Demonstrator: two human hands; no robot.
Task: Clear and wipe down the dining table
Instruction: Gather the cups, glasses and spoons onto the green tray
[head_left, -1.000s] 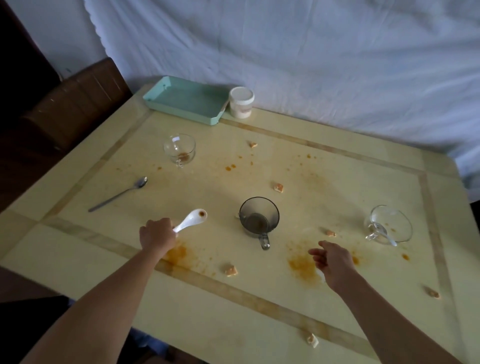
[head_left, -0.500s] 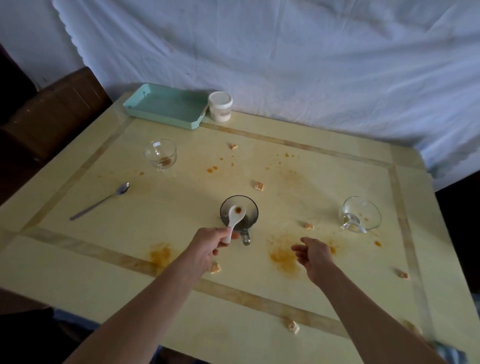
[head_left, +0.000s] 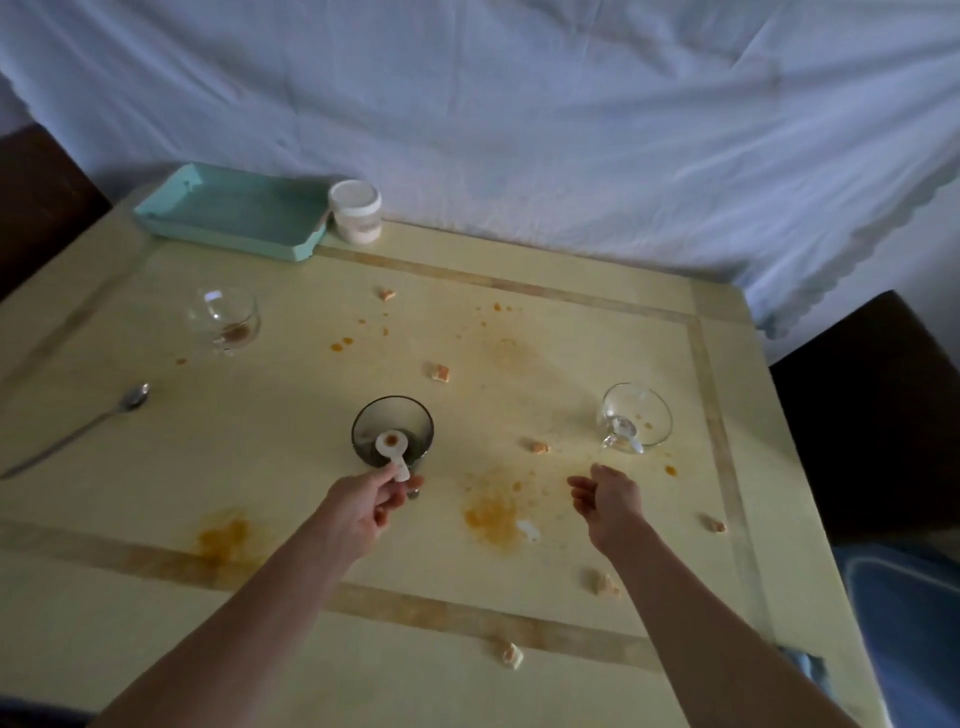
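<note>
The left hand (head_left: 358, 512) is pinching the handle end of a white ceramic spoon (head_left: 392, 449) between thumb and fingertips. Its grip is closing tightly round that handle and nothing else. The spoon's bowl, carrying an orange-brown smear, is sitting inside the smoked glass cup (head_left: 422, 427), which is standing upright near the middle of the worktop (head_left: 311, 395). The hand itself is hovering just on the near side of the cup.

To the right of the cup, the right hand (head_left: 605, 499) is hanging above the worktop with its grip slack, the fingers loosely curved and holding nothing. Beyond that hand, well right of the cup, a clear glass cup (head_left: 649, 415) is resting. Another clear glass cup (head_left: 226, 319), with brown dregs in it, is standing to the far left of the smoked cup, and a metal spoon (head_left: 78, 436) is lying further left. A teal tray (head_left: 218, 236) and a white jar (head_left: 356, 210) are sitting behind the cup at the worktop's far edge, just beside each other.

Orange stains (head_left: 493, 517) and bread scraps (head_left: 440, 371) are lying scattered all around the cup.
</note>
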